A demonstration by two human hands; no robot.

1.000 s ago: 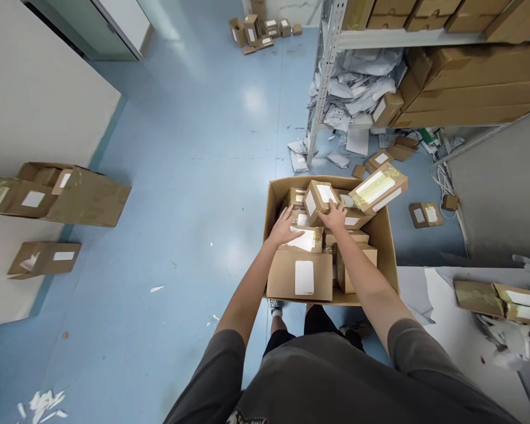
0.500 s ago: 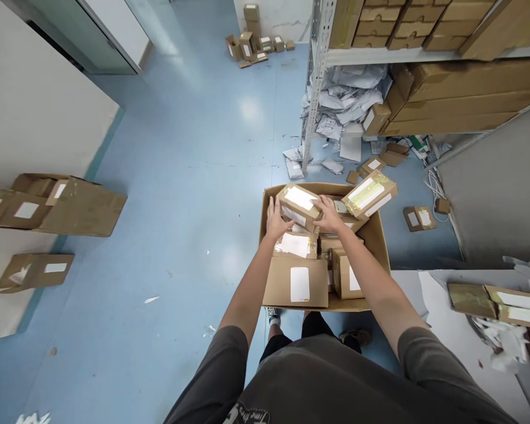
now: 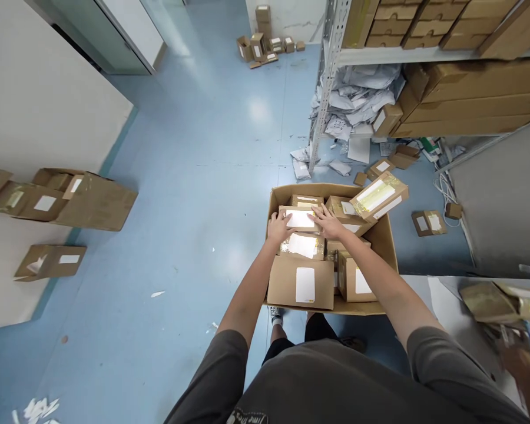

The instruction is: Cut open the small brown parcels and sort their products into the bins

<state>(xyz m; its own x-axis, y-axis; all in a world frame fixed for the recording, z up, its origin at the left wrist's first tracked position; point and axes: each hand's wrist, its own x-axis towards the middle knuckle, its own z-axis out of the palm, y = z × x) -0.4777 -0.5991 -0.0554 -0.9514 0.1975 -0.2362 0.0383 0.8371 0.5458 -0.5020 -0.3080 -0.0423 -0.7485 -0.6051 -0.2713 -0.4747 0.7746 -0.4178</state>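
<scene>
A large open carton point(image 3: 389, 247) stands in front of me, packed with smaller cardboard boxes. My left hand point(image 3: 279, 228) grips the left end of a small cardboard box point(image 3: 301, 219) with a white label. At its right end is my right hand point(image 3: 329, 225), fingers bent over the top. This box lies level among the others, behind a taped, labelled box point(image 3: 303, 246). Nearest my body is a bigger brown box point(image 3: 282, 285) with a white label. A taped box point(image 3: 382, 195) rests tilted across the carton's back right corner.
Metal shelving point(image 3: 324, 100) at the back right holds boxes and white mailing bags point(image 3: 362, 97). More boxes stand by the left wall, including an open carton point(image 3: 99, 200). A bench point(image 3: 417, 291) is at right, where another person's hand point(image 3: 516, 356) is near a box point(image 3: 490, 300).
The small box has gone from tilted to level, lower in the carton, with both my hands on it. Another person's hand has appeared at lower right, and the boxes there have shifted.
</scene>
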